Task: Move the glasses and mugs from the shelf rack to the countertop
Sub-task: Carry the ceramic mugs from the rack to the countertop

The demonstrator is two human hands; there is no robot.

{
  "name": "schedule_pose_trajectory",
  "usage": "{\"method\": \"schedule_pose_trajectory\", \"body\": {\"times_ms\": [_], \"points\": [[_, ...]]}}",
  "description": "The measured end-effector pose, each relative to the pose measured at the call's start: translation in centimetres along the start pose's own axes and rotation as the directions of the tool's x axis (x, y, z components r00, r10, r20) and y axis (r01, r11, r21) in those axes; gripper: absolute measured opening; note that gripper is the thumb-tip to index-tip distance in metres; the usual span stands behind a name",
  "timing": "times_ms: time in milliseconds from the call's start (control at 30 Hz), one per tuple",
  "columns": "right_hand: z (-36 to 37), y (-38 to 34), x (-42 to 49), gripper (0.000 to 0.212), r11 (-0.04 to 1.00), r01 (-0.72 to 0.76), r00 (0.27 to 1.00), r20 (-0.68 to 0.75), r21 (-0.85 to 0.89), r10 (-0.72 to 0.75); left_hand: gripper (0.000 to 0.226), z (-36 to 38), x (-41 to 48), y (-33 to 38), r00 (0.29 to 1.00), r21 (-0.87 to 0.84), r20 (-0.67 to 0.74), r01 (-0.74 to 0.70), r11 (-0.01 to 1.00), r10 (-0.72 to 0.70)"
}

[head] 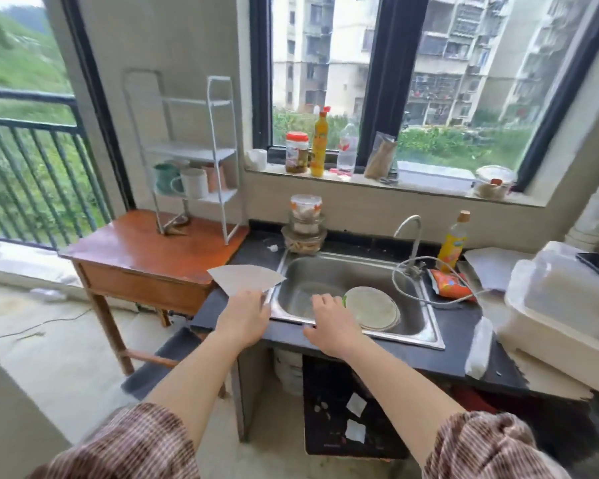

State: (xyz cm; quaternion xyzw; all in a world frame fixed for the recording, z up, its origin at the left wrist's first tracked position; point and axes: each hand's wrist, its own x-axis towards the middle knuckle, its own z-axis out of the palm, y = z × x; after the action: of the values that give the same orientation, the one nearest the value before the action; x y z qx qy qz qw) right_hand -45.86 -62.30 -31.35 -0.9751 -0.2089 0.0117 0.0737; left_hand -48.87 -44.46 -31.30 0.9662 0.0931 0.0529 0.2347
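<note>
Mugs [187,181], glossy ceramic, sat on my wire rack [218,140] at ten o'clock; left hand [244,316] pinched a fan-shaped paper [244,278]; right hand [329,319] spread empty on the steel sink [426,326] rim.

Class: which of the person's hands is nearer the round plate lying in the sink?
Right. The right hand rests at the sink's front rim beside the plate; the left hand is farther left, holding paper.

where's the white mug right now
The white mug sits on the lower shelf of the white shelf rack, upper left in the head view, on the wooden table, between a green mug and a copper-coloured cup.
</note>
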Motion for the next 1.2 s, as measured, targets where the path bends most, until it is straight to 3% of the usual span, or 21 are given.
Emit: {"method": "schedule_pose_trajectory", "body": {"times_ms": [267,433,667,1000,1133,1200], "points": [[0.4,-8.8,18.8,0.044,0.993,0.114,0.993,0.003,0.038,-0.114,0.037,-6.0,12.8,-10.0,0.99,0.067,-0.027,0.138,0.988,-0.137],[-0.5,-13.5,27.4,0.045,0.981,0.193,0.981,-0.012,0.024,-0.192,0.037,-10.1,18.8,-15.2,0.971,-0.002,-0.115,0.21,0.978,-0.209],[0.8,-18.9,36.8,0.046,0.975,0.216,0.976,-0.012,0.051,-0.215,0.039,-13.0,26.5,-22.0,0.956,-0.079,-0.122,0.259,0.963,-0.267],[3.6,-27.1,51.0,0.054,0.985,0.074,0.996,0.031,0.155,-0.08,0.032,-14.8,40.2,-33.0,0.966,-0.189,-0.095,0.22,0.957,-0.241],[4.0,-30.5,56.3,0.059,0.926,-0.017,0.999,0.051,0.376,-0.002,0.031,-16.0,46.1,-36.6,0.963,-0.297,-0.131,0.188,0.936,-0.235],[4.2,-31.7,58.5,0.056,0.823,-0.104,0.994,0.086,0.558,0.067,0.031,-16.4,48.5,-37.9,0.958,-0.384,-0.162,0.161,0.909,-0.238]]}}
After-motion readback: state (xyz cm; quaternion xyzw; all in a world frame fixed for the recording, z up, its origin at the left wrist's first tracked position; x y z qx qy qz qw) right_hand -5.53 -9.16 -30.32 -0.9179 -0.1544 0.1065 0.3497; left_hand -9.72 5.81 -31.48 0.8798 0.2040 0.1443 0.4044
